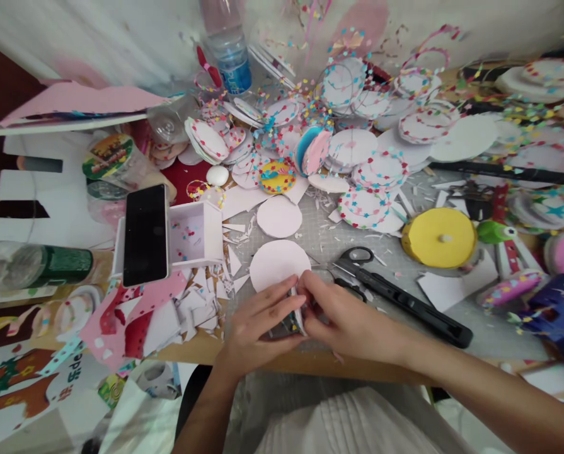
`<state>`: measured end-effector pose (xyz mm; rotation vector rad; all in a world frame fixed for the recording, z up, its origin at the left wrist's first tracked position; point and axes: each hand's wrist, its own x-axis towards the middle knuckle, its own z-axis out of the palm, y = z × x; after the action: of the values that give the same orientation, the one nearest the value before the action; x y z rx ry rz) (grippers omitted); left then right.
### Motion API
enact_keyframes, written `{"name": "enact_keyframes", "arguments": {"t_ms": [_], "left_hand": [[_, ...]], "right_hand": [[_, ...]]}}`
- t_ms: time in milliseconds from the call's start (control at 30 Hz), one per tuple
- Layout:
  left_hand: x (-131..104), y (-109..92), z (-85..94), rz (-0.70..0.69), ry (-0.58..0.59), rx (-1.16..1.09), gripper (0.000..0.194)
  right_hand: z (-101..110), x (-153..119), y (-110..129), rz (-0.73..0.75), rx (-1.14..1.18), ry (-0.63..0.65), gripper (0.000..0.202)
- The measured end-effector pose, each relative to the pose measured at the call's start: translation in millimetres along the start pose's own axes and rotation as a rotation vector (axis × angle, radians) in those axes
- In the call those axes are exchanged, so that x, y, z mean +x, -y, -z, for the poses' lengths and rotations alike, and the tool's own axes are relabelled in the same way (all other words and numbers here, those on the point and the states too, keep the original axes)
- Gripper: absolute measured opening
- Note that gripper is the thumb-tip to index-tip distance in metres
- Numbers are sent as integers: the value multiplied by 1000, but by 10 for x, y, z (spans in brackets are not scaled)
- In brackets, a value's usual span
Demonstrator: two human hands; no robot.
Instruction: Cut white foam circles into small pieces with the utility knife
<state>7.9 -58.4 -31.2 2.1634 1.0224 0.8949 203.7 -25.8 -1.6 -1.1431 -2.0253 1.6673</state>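
The left hand (256, 325) and the right hand (341, 320) are closed on one small, thin piece with a pale edge (299, 316); the piece stands on its edge between their fingertips, and the fingers hide most of it. Just beyond the grip, a flat round disc of pale pinkish-white paper (278, 261) lies near the fingertips. To the right of the grip lies a long black plastic cutter (409, 299).

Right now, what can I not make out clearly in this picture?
In the head view:
held piece: mostly covered by left hand and right hand;
clear bottle: top cut off by upper edge;
blue item: cut off by right edge;
green-labelled bottle: print too blurred to read.
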Motion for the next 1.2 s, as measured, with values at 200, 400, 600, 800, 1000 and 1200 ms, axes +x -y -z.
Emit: {"name": "enact_keyframes", "arguments": {"t_ms": [200,400,600,800,1000,1200], "left_hand": [[24,11,-5,17,2,4,57],[60,-47,-5,62,7,-13,60],[104,-198,41,317,-16,-207,63],[129,-325,5,625,-170,-716,50],[75,-499,-106,804,-161,-959,53],[-33,-679,-137,562,-169,-717,54]], "right_hand": [[-4,-10,-35,6,-40,-22,17],[-9,-27,-14,-12,-13,-35,19],[-5,-143,22,-23,305,-96,10],[-8,-324,84,-3,634,-31,21],[-135,-511,82,118,379,-191,21],[-230,-605,26,180,143,-243,15]]}}
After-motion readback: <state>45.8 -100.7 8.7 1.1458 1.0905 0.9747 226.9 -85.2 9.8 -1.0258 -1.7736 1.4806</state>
